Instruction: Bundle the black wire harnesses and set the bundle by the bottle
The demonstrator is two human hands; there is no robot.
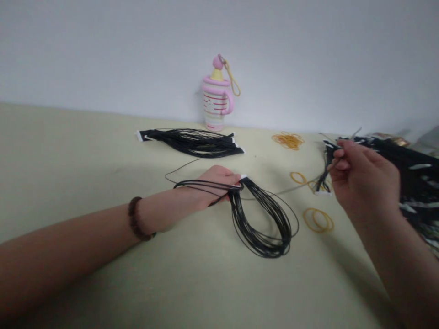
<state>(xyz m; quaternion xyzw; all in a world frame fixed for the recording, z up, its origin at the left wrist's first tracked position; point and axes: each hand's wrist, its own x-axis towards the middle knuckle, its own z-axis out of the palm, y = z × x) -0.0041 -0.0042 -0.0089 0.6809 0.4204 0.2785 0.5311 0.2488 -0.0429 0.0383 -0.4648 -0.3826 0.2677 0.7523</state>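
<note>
My left hand [216, 183] rests on the pale green table top [68, 155], gripping the white connector end [243, 176] of a looped black wire bundle [264, 224]. Some strands drape across the back of that hand. My right hand [363, 178] is raised at the right, its fingertips pinched on a small black wire bundle [325, 171] with a white connector [323, 192] hanging below. Behind that hand lies a large heap of black wires [416, 183] with white ends, partly hidden.
A flat black wire bundle [192, 142] with white ends lies at the back. Yellow rubber bands [288, 140] and a ring of bands [318, 220] sit on the right. A pink-and-white striped toy cup [214, 103] stands against the white wall [308, 59].
</note>
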